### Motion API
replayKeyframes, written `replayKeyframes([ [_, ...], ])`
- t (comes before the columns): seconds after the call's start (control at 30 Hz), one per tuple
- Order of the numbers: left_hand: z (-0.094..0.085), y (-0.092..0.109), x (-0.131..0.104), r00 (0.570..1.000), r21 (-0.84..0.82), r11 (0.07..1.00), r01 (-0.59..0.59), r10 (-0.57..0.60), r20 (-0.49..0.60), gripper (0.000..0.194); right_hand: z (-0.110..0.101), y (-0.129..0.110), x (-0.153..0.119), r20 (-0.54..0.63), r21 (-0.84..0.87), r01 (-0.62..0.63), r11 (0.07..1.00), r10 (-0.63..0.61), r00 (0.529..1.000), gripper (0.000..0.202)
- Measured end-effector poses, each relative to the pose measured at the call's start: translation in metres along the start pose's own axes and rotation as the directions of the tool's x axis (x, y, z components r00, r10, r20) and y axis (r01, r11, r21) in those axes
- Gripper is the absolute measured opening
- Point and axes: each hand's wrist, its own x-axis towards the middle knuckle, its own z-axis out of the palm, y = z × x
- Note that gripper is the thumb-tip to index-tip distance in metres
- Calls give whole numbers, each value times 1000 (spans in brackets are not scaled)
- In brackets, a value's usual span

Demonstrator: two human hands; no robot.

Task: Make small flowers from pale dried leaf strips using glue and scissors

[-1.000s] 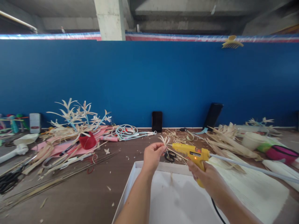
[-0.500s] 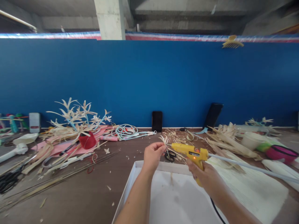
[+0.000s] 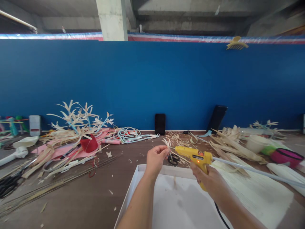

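Between the left hand's (image 3: 156, 159) fingertips, the pale flower's (image 3: 167, 143) base is hidden.

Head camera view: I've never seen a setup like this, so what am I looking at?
There is no machine here: a camera worn on a person's head looks forward and down at two bare hands. All the pictures come from it. The left hand pinches a small pale flower of thin strips; the right hand grips a yellow glue gun, its tip close to the flower. On the brown table lie a shallow white box, coiled light-blue cord and pale dried strips.
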Motion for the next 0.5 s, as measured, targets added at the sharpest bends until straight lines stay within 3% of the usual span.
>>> replayKeyframes([
  [0.33,1,1,-1,1000,15,1000,0,0,5,24,-4,3,5,101,9,-24,1000,23,995,51],
  [0.5,0,1,-1,1000,14,1000,7,-7,-1,24,-1,3,3,34,46,-10,999,9,999,51],
])
